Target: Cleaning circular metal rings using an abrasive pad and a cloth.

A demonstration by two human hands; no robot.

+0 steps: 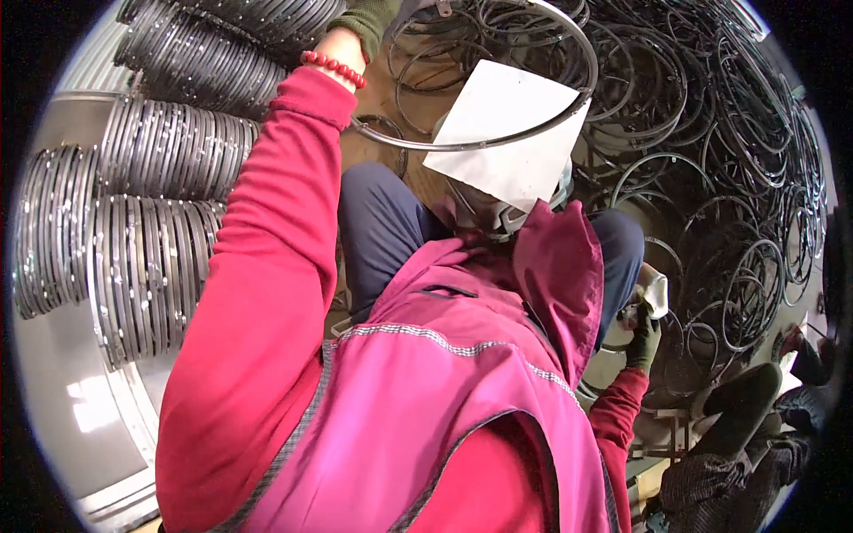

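Note:
My left hand (371, 19), in an olive glove with a red bead bracelet at the wrist, reaches to the top edge of the head view. Its fingers are mostly cut off there, so its grip does not show. Close by it, a shiny metal hoop (484, 144) curves over a white sheet (506, 120) in front of my knees. Low at my right side, beside the right knee, my right hand (646, 342), also gloved in olive, is closed on a crumpled white cloth (656, 293). Part of that hand lies in shadow.
Stacked metal hoops (155, 266) stand in rows on the left, by a pale panel (84, 409). Loose dark hoops (693, 98) lie tangled in a large heap at the far right. Another person's dark-clothed legs (729, 444) are at the lower right, near a small metal frame (666, 426).

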